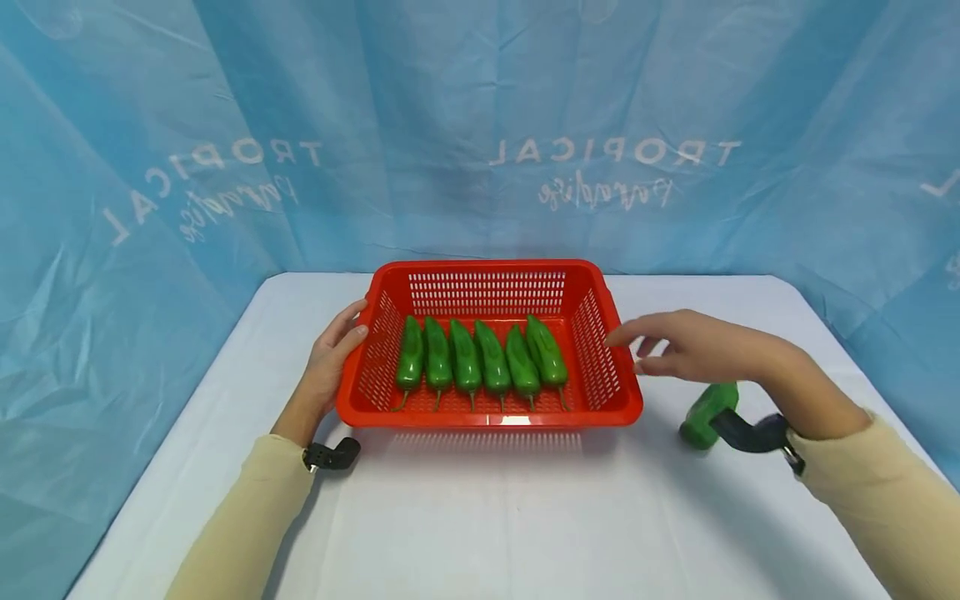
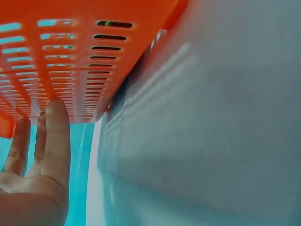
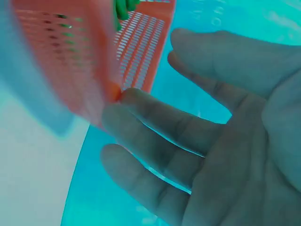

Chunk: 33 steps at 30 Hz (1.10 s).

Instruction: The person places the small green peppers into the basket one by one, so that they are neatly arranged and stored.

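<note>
A red plastic basket [image 1: 487,419] with slotted walls holds several green peppers [image 1: 465,358], lined up side by side with their stems toward me. At its left end, my left hand [image 1: 330,358] touches the rim with thumb and fingertips. In the left wrist view, its fingers [image 2: 57,141] reach up nearly straight against the slotted outer wall. Over at the right end, my right hand [image 1: 686,346] has its fingertips at the rim. The right wrist view shows that hand's fingers [image 3: 155,146] spread and relaxed, palm visible, nothing held.
Another green pepper [image 1: 701,421] lies on the white table [image 1: 480,517] right of the basket, partly hidden behind the right wrist's black strap camera [image 1: 750,433]. A blue printed curtain [image 1: 450,192] hangs behind and along both sides of the table.
</note>
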Available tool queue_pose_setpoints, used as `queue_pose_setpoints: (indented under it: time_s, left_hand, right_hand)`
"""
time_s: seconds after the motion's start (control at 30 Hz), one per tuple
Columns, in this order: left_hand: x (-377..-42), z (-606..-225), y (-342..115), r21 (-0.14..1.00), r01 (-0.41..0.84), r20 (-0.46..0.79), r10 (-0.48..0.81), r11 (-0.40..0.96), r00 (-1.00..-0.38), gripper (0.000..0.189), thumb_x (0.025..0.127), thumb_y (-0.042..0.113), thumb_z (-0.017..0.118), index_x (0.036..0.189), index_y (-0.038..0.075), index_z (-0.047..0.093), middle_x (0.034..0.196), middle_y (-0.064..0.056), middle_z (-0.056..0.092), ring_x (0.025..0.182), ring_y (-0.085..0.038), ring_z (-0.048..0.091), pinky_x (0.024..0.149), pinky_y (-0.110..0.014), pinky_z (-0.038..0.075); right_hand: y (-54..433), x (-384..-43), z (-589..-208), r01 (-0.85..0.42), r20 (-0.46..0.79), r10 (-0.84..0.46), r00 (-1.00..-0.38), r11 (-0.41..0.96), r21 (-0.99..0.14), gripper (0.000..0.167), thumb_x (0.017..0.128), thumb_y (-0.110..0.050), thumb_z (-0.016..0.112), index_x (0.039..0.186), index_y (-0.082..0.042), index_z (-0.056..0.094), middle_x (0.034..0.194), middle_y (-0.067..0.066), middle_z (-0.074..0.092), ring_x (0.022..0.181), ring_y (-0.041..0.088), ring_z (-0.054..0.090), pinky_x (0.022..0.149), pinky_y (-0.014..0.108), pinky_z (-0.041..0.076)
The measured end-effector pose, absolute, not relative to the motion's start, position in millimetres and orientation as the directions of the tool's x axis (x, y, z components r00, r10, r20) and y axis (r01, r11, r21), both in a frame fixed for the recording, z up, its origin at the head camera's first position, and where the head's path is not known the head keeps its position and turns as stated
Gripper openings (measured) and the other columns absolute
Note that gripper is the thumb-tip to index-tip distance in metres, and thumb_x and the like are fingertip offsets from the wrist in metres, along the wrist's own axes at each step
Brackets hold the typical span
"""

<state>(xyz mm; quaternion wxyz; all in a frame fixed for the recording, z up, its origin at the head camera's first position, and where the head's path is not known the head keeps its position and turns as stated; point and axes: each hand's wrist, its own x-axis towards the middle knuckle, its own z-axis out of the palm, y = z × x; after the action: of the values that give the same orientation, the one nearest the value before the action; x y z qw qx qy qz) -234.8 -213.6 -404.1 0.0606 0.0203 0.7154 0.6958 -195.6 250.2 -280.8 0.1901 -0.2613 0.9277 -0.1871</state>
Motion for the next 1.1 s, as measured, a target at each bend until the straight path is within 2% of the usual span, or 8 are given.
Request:
queue_pose_setpoints:
  time_s: [0.17,0.33,0.47,0.57,0.7,0.77,0.87,1.1]
  left_hand:
    - [-235,-405,-213,0.998,-0.035,-0.040,0.114,0.044,-0.993,0.054,0.103,0.034,0.049,0.154,0.033,0.032,0.156,-0.008,0.036,0.120,-0.013,0.056,0.086,-0.022,0.058]
    - [-233,-405,-214,0.999,-0.031,-0.034,0.102,0.032,-0.994,0.055,0.103,0.035,0.049,0.154,0.033,0.031,0.157,-0.009,0.035,0.119,-0.010,0.056,0.086,-0.021,0.058]
    - [-232,-405,-216,0.999,-0.025,-0.029,0.107,0.030,-0.994,0.055,0.103,0.036,0.049,0.155,0.033,0.031,0.155,-0.009,0.036,0.118,-0.010,0.056,0.086,-0.021,0.058]
    - [-232,-406,-216,1.000,-0.022,-0.024,0.106,0.020,-0.994,0.054,0.103,0.035,0.049,0.154,0.032,0.032,0.153,-0.008,0.038,0.117,-0.009,0.057,0.085,-0.021,0.058]
    - [-233,-407,-215,1.000,-0.022,-0.022,0.119,0.001,-0.993,0.055,0.103,0.034,0.049,0.155,0.031,0.031,0.154,-0.009,0.037,0.117,-0.009,0.058,0.086,-0.022,0.058]
    - [-234,-408,-215,1.000,-0.025,-0.025,0.124,0.000,-0.992,0.055,0.103,0.035,0.049,0.155,0.031,0.031,0.154,-0.009,0.036,0.117,-0.009,0.058,0.086,-0.022,0.058]
    - [-235,-409,-215,1.000,-0.029,-0.029,0.122,0.002,-0.992,0.055,0.102,0.036,0.050,0.154,0.032,0.031,0.154,-0.008,0.037,0.118,-0.010,0.057,0.086,-0.022,0.058]
    - [-235,-409,-215,0.999,-0.046,-0.045,0.128,-0.008,-0.991,0.057,0.102,0.037,0.050,0.155,0.034,0.030,0.155,-0.008,0.036,0.118,-0.011,0.056,0.086,-0.023,0.058]
  right_hand:
    - [296,-162,-294,-0.368,-0.222,-0.497,-0.839,0.818,-0.443,0.043,0.093,-0.023,0.069,0.134,-0.026,0.059,0.129,-0.003,0.064,0.106,0.011,0.063,0.075,0.023,0.056]
    - [323,-153,-306,-0.387,-0.143,-0.469,-0.872,0.837,-0.386,0.043,0.092,-0.024,0.070,0.133,-0.030,0.057,0.120,-0.010,0.066,0.098,-0.003,0.062,0.070,0.022,0.053]
    - [338,-158,-320,-0.359,-0.105,-0.418,-0.902,0.863,-0.355,0.046,0.090,-0.021,0.072,0.134,-0.024,0.058,0.123,-0.002,0.064,0.099,0.011,0.065,0.071,0.024,0.053]
    - [350,-164,-335,-0.299,-0.158,-0.373,-0.914,0.885,-0.358,0.050,0.089,-0.018,0.072,0.137,-0.012,0.055,0.123,0.013,0.060,0.102,0.027,0.065,0.073,0.029,0.055]
    - [369,-167,-354,-0.206,-0.260,-0.324,-0.910,0.895,-0.395,0.056,0.091,-0.017,0.069,0.139,0.002,0.047,0.121,0.030,0.055,0.101,0.038,0.064,0.075,0.042,0.058]
    - [377,-165,-360,-0.177,-0.283,-0.308,-0.908,0.896,-0.408,0.057,0.093,-0.017,0.067,0.140,0.004,0.044,0.118,0.032,0.055,0.099,0.038,0.064,0.073,0.044,0.058]
    - [383,-162,-366,-0.138,-0.308,-0.271,-0.912,0.909,-0.393,0.056,0.096,-0.020,0.063,0.142,0.003,0.041,0.111,0.025,0.060,0.094,0.032,0.063,0.070,0.039,0.054]
    - [375,-163,-374,-0.062,-0.374,-0.209,-0.904,0.928,-0.368,0.060,0.100,-0.038,0.055,0.143,0.001,0.040,0.108,0.020,0.062,0.092,0.029,0.058,0.070,0.036,0.049]
